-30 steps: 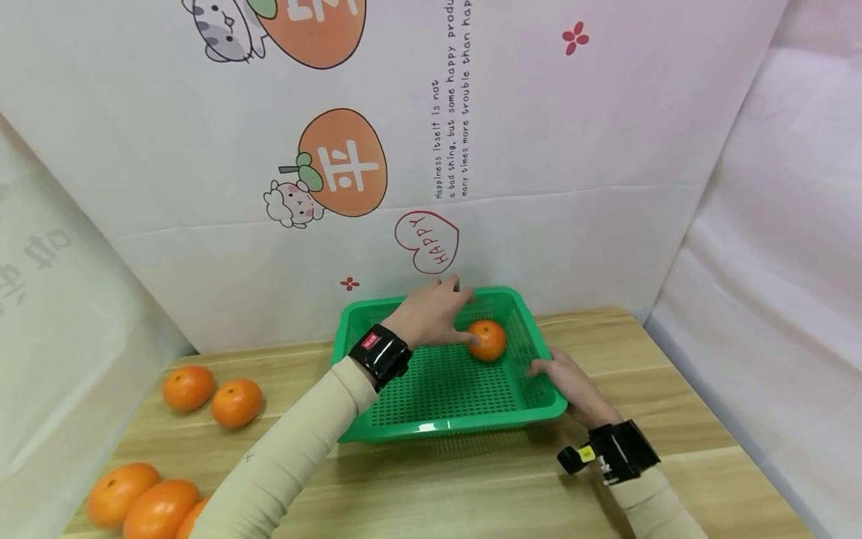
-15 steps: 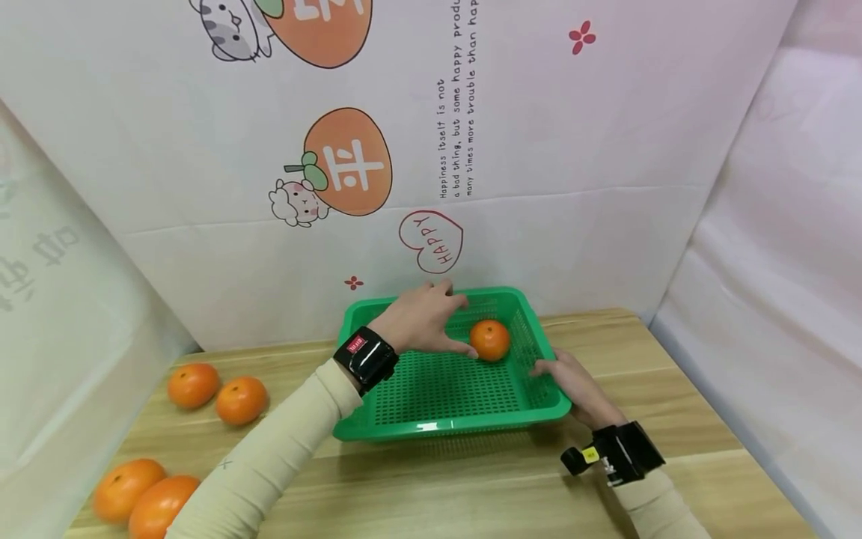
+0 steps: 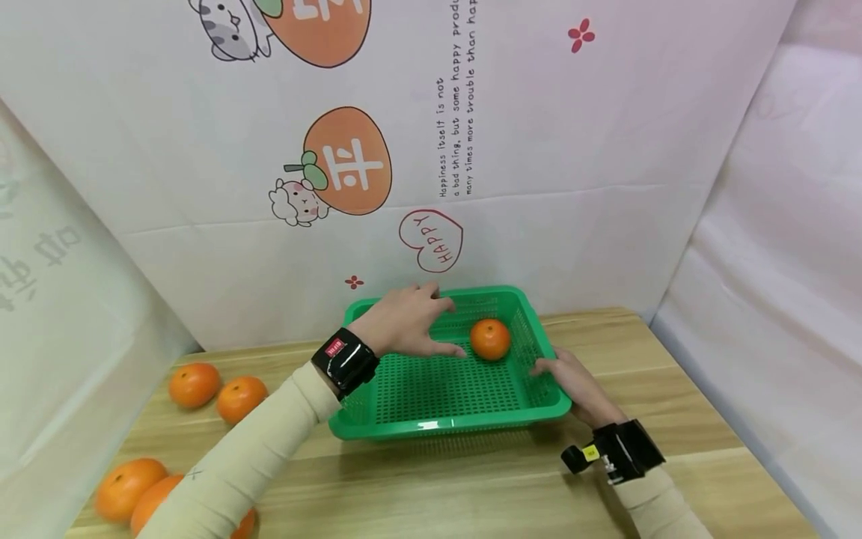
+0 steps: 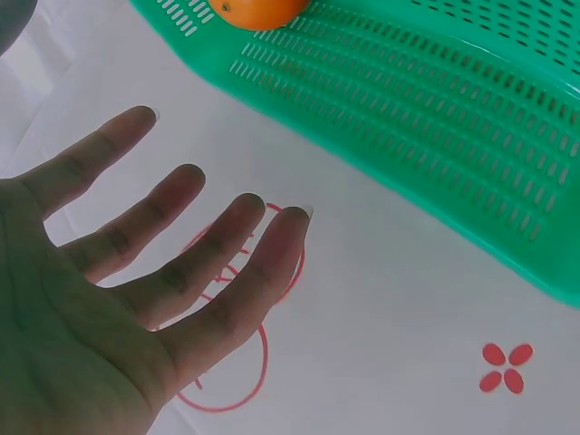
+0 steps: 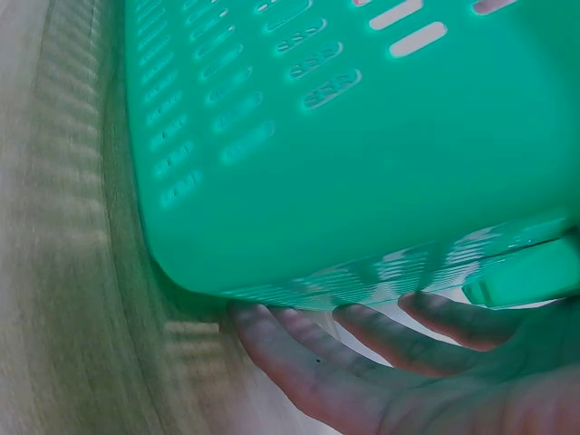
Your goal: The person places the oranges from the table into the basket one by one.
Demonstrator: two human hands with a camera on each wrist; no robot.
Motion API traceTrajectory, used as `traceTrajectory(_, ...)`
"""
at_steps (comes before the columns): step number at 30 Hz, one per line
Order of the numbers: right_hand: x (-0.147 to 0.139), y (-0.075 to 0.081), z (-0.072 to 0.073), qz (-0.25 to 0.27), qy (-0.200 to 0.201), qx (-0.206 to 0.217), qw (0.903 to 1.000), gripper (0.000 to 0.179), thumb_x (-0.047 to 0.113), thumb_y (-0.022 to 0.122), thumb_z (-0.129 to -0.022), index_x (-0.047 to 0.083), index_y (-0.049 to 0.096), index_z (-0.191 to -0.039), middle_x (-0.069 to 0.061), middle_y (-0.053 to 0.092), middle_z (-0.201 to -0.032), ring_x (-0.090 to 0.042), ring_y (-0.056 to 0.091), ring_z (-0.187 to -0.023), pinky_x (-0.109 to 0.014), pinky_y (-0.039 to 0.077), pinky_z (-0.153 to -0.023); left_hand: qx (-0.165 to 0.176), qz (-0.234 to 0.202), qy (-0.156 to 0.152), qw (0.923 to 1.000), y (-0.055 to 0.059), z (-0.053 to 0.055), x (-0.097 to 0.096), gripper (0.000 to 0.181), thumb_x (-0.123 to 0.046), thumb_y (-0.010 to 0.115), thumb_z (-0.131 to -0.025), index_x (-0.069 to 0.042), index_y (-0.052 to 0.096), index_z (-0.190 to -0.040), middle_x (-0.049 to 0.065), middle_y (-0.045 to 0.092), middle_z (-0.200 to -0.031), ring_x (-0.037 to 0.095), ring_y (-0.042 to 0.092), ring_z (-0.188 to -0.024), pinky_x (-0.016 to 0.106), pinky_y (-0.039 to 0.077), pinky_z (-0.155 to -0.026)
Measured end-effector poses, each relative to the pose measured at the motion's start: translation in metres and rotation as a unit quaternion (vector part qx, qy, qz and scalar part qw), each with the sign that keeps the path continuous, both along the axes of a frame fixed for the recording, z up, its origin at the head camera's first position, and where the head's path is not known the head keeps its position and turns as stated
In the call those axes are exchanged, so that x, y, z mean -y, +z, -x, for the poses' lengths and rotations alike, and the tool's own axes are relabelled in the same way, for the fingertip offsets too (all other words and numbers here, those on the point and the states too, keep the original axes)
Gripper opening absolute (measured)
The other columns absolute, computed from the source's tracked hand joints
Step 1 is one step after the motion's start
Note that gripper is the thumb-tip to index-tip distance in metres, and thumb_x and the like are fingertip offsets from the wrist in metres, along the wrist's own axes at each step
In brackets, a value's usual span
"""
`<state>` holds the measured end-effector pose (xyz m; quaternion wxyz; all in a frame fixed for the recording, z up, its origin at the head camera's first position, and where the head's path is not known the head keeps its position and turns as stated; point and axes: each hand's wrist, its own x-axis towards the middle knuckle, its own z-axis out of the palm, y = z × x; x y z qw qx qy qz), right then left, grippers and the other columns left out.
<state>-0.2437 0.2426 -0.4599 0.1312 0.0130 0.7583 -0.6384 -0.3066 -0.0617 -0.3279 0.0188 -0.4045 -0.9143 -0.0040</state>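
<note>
A green plastic basket (image 3: 444,428) with slotted walls sits at the back of the table. One orange mandarin (image 3: 490,339) lies inside it, near the right wall. My left hand (image 3: 404,322) hovers over the basket's left half, fingers spread and holding nothing, a gap between its thumb and the mandarin. In the left wrist view the palm and loosely extended fingers (image 4: 231,263) show bare. My right hand (image 3: 578,383) grips the basket's right side, thumb over the rim. The right wrist view has its fingers (image 5: 381,335) against the outside of the slotted wall.
Two mandarins (image 3: 194,385) lie on the wooden table (image 3: 471,486) left of the basket. Several more (image 3: 131,488) sit at the front left, partly behind the left sleeve (image 3: 263,457). A white printed cloth (image 3: 539,247) stands behind the basket, with white cloth at both sides.
My left hand has drawn back leftward from the mandarin, which stays in the basket. My right hand keeps its grip on the basket's side.
</note>
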Motion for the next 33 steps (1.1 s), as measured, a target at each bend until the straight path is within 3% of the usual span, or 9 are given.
traceTrajectory(10, -0.002, 0.003, 0.000, 0.005, 0.007, -0.001, 1.0000, 0.076, 0.010, 0.053, -0.095, -0.005, 0.023, -0.164, -0.036, 0.051, -0.150, -0.036, 0.066, -0.124, -0.041, 0.059, -0.097, -0.008, -0.016, 0.001, 0.9998, 0.001, -0.004, 0.015, 0.077, -0.076, 0.067, -0.088, -0.019, 0.066, -0.139, 0.008, 0.063, -0.130, 0.022, 0.062, -0.106, 0.039, 0.059, -0.086)
traceTrajectory(20, -0.001, 0.000, 0.001, 0.007, 0.010, 0.001, 0.9999, 0.074, 0.010, 0.051, -0.096, -0.005, 0.023, -0.163, -0.036, 0.051, -0.149, -0.036, 0.066, -0.123, -0.041, 0.060, -0.096, -0.031, -0.016, 0.013, 0.9993, -0.006, -0.011, 0.029, 0.081, -0.081, 0.063, -0.086, -0.020, 0.066, -0.140, 0.010, 0.062, -0.142, 0.030, 0.064, -0.124, 0.045, 0.062, -0.091)
traceTrajectory(33, -0.001, 0.000, 0.002, 0.000, 0.010, 0.002, 0.9999, 0.073, 0.010, 0.051, -0.096, -0.005, 0.025, -0.163, -0.036, 0.051, -0.149, -0.033, 0.067, -0.120, -0.039, 0.060, -0.095, 0.004, -0.053, 0.059, 0.9969, -0.009, -0.029, 0.074, 0.078, -0.077, 0.067, -0.086, -0.020, 0.065, -0.140, 0.010, 0.061, -0.141, 0.032, 0.060, -0.126, 0.051, 0.057, -0.101)
